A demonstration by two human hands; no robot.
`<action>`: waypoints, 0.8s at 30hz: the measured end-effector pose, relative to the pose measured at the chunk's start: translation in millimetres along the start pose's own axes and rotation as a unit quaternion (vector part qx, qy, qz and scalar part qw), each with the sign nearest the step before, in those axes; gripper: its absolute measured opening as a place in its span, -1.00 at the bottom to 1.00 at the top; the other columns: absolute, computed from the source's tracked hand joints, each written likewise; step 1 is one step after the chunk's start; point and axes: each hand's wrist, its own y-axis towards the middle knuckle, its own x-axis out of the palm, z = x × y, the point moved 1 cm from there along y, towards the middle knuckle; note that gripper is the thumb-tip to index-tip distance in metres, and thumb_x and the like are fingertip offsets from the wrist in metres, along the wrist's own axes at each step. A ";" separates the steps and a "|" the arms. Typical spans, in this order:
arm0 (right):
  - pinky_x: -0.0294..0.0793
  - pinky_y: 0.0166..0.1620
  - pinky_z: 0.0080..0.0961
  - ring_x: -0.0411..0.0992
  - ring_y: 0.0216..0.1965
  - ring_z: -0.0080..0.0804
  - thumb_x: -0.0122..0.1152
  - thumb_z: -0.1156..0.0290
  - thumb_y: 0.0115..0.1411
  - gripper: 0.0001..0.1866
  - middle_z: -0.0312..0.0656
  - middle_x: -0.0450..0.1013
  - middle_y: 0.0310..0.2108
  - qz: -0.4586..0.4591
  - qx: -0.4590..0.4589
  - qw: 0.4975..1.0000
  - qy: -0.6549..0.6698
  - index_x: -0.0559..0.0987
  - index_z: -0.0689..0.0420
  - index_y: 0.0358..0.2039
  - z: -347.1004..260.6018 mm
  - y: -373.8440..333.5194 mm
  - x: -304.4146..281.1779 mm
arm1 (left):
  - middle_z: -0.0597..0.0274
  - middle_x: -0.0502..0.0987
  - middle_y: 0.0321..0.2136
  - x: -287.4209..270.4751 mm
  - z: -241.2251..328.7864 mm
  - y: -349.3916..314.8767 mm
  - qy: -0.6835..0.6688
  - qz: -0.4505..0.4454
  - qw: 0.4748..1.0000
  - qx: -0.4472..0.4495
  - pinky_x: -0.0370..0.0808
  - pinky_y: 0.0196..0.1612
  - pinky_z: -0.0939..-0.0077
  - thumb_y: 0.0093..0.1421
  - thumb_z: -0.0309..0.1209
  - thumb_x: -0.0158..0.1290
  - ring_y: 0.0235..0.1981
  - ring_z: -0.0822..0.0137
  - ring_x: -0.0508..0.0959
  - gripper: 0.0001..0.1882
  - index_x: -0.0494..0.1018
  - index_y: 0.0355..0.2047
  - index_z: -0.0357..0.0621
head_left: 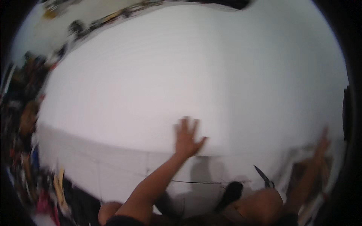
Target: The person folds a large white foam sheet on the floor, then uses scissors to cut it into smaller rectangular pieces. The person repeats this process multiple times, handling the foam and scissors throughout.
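A large white sheet (124,86) spreads out before me; its material cannot be told. My left hand (186,140) lies on it near the close edge, fingers spread and nothing held. Far to the right, my right hand (322,145) reaches toward the sheet's right part with fingers stretched out. It is blurred, and I see nothing in it; whether it touches the sheet is unclear. Between my forearms, close to my knee, a dark pointed blade (261,173), perhaps of scissors, lies on the floor.
Pale tiled floor (122,165) runs along the sheet's near edge. Piled clutter (26,150) fills the left side, with a yellowish strip (59,188) in front. A brown flat thing (299,175) lies beside my right forearm. More dark items (113,17) line the far edge.
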 end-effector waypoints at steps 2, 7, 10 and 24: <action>0.36 -0.51 -0.60 0.17 -0.66 -0.58 -0.12 0.60 0.23 -0.22 -0.32 0.48 -0.12 -0.137 -0.056 0.973 -0.175 -0.16 -0.03 0.40 0.4 -10.9 40.7 | -0.23 -0.12 0.33 -17.1 -1.0 14.7 -0.004 0.017 1.000 0.021 -0.23 0.32 -0.18 0.18 0.22 -0.14 0.35 -0.18 -0.12 -0.13 -0.01 0.34 -0.01; 0.46 -0.26 -0.27 0.41 -0.40 -0.13 -0.10 0.18 0.33 -0.39 0.06 0.44 -0.08 -0.297 -0.021 0.941 0.162 0.08 0.22 0.28 -227.3 -183.8 25.7 | -0.25 -0.17 0.33 -31.9 -52.0 -41.3 0.093 -0.055 0.993 -0.038 -0.24 0.33 -0.16 0.20 0.25 -0.21 0.35 -0.21 -0.15 -0.13 -0.05 0.35 0.00; 0.42 -0.08 -0.16 0.40 -0.18 0.10 -0.12 -0.02 0.31 -0.31 0.19 0.40 -0.06 -0.152 0.034 0.937 0.313 0.18 0.32 0.20 -143.7 -140.2 103.4 | -0.25 -0.18 0.34 -20.1 -8.5 9.3 0.026 0.011 0.999 0.023 -0.24 0.33 -0.15 0.20 0.25 -0.22 0.36 -0.20 -0.16 -0.13 -0.06 0.36 0.00; 0.32 0.08 -0.19 0.34 0.01 0.07 0.16 0.28 0.20 -0.58 0.14 0.34 -0.04 -0.311 -0.161 0.799 0.489 0.40 0.34 -0.06 -189.1 -285.5 -185.8 | -0.19 -0.08 0.32 -15.7 -2.9 -6.3 0.069 -0.040 0.990 0.119 -0.14 0.32 -0.16 0.26 -0.11 -0.11 0.35 -0.16 -0.11 -0.38 0.12 0.29 -0.03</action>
